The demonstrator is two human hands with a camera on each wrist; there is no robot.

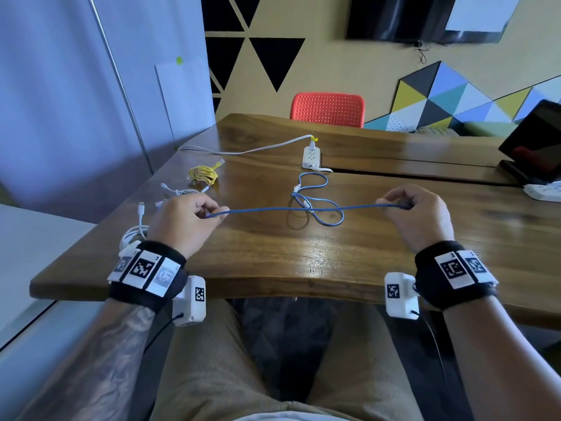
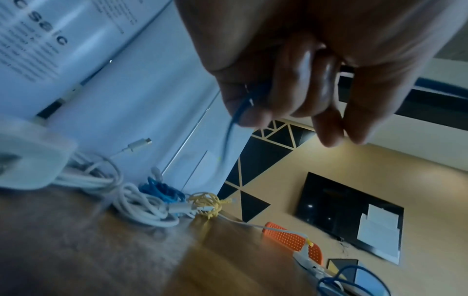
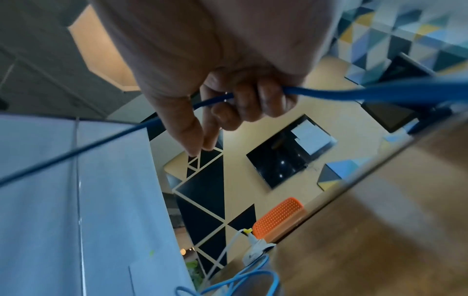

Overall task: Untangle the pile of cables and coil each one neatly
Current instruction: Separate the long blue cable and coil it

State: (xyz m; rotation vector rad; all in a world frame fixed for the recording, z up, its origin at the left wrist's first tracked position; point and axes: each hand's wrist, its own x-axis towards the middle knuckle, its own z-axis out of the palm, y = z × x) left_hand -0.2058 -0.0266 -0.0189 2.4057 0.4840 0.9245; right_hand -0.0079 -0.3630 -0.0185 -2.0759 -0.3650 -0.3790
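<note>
The left hand (image 1: 182, 221) pinches one stretch of a blue cable (image 1: 303, 209) and the right hand (image 1: 416, 214) grips another, drawing the span taut above the table (image 1: 394, 247), likely to straighten it before coiling. The rest of it lies in loose loops at the table's middle. Far left sit coiled cables, probably finished: one yellow (image 1: 202, 174), one blue (image 2: 162, 189), and two white (image 1: 133, 235), as far as I can tell. One power strip (image 1: 311, 157) lies beyond.

The table (image 1: 303, 253) is seen from above, forward and down; each wrist view is aimed close along its fingers. The orange chair (image 2: 291, 240) is shared.
</note>
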